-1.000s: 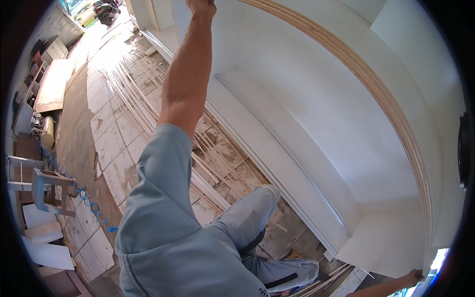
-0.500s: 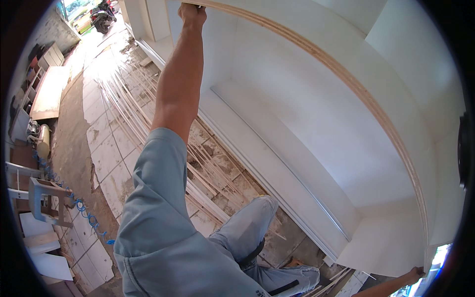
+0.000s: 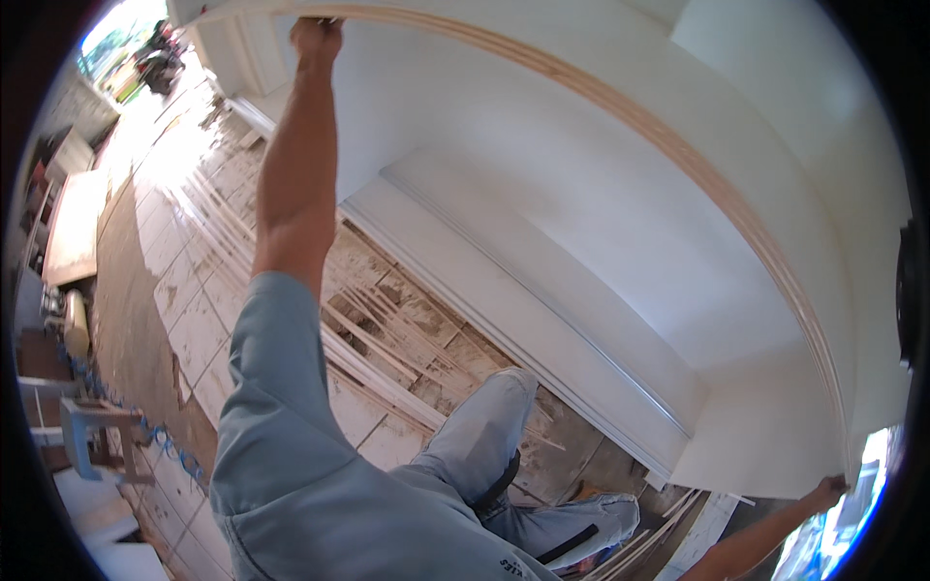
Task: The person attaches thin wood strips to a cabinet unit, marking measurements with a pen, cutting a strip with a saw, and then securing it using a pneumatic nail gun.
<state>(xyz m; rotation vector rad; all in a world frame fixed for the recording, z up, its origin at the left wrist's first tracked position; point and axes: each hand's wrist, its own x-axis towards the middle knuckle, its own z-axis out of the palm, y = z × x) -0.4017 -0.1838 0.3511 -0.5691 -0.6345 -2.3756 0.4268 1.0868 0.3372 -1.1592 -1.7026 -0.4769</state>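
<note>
A large white cabinet, open at the front, fills the right side, with a pale layered wooden edge curving across it. My left arm stretches far up and forward. At its end my left hand is closed against the far part of this edge, and a small dark bit shows at the fingertips, too small to name. Out at the lower right, my right hand is closed at the near end of the same edge, its fingers partly hidden.
Thin wooden strips litter the dirty tiled floor beside the cabinet. At left stand a small stool, a coiled blue hose, a compressor tank and a leaning board. A motorcycle is parked at the far doorway.
The view has shifted, so the cabinet edge and my left hand appear further left and slightly lower. My right hand appears higher. Both hands stay closed at the edge.
</note>
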